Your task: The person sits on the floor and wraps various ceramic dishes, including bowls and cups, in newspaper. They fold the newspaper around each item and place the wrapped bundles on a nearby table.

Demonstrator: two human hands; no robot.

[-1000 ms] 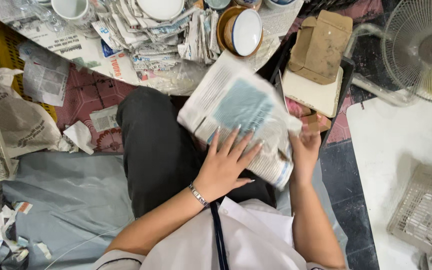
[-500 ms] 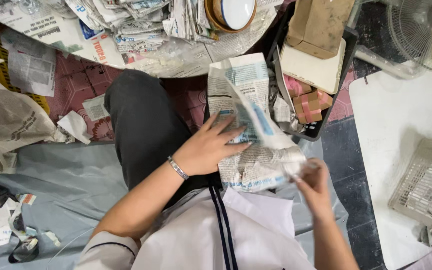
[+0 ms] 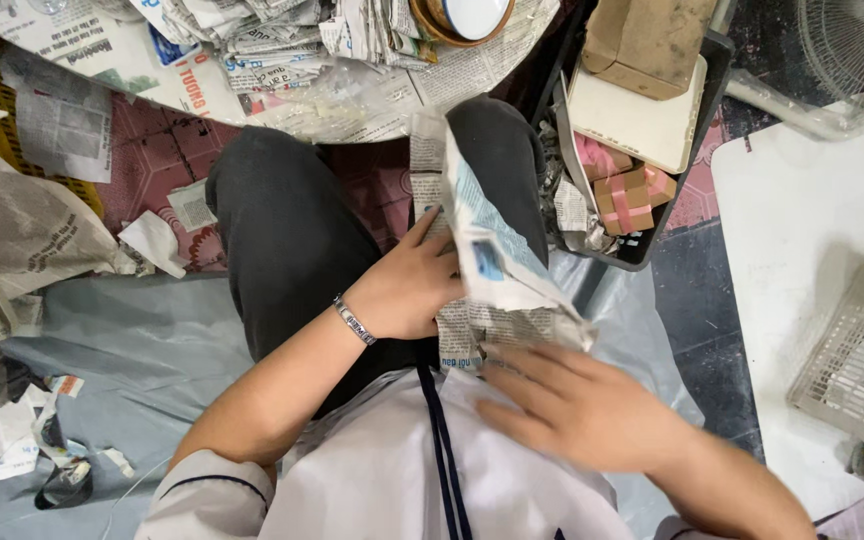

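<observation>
Partly hidden, the left hand [image 3: 407,290] grips the newspaper bundle [image 3: 492,265]; blurred right hand [image 3: 577,405] fingers lie spread against it.

Single head view, looking steeply down, close over lap

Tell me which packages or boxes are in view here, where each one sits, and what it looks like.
Newspaper-wrapped bundle: on the lap, between left hand and right hand; crumpled grey print with blue patches.
Brown cardboard box: top right, on a flat cream box; dusty, rectangular.
Small brown boxes with pink tape: inside the black crate, below the cream box.
Newspaper stack: top centre; grey, folded.
</observation>
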